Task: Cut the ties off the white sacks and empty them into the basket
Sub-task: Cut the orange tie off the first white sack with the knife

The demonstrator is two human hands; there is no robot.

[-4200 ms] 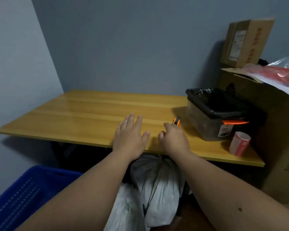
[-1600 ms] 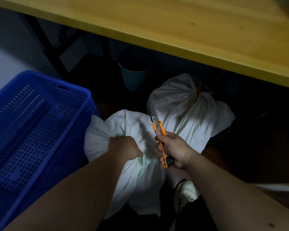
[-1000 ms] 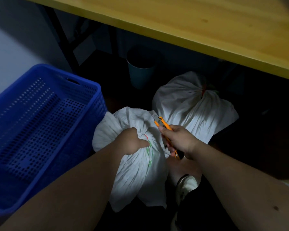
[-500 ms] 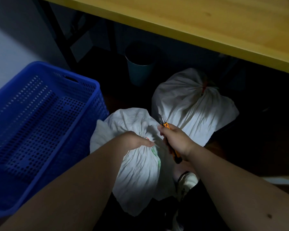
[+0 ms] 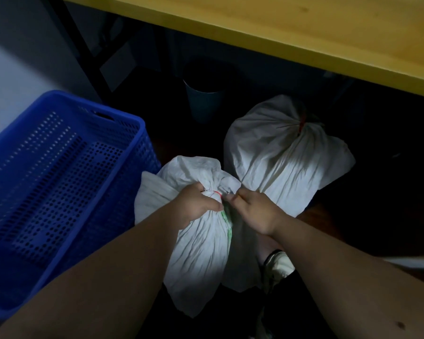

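Head view: left hand (image 5: pixel 198 206) wrapped round the gathered neck of the near white sack (image 5: pixel 196 243), fingers curled tight just below the red tie (image 5: pixel 217 192); right hand (image 5: pixel 255 211) curled too, knuckles up, fingertips hard against the tie, with only a glint of blade (image 5: pixel 228 191) showing and the knife body hidden under the palm. Sack standing on the dark floor just beside the blue basket (image 5: pixel 59 192), second white sack (image 5: pixel 287 162) behind it, tied as well. Best done by keeping the neck pulled taut and upward, slipping the edge under the tie alone, cutting away from the left thumb, sparing the cloth. Short strokes, light pressure, dim light calling for care. Basket close enough for a straight tip afterwards
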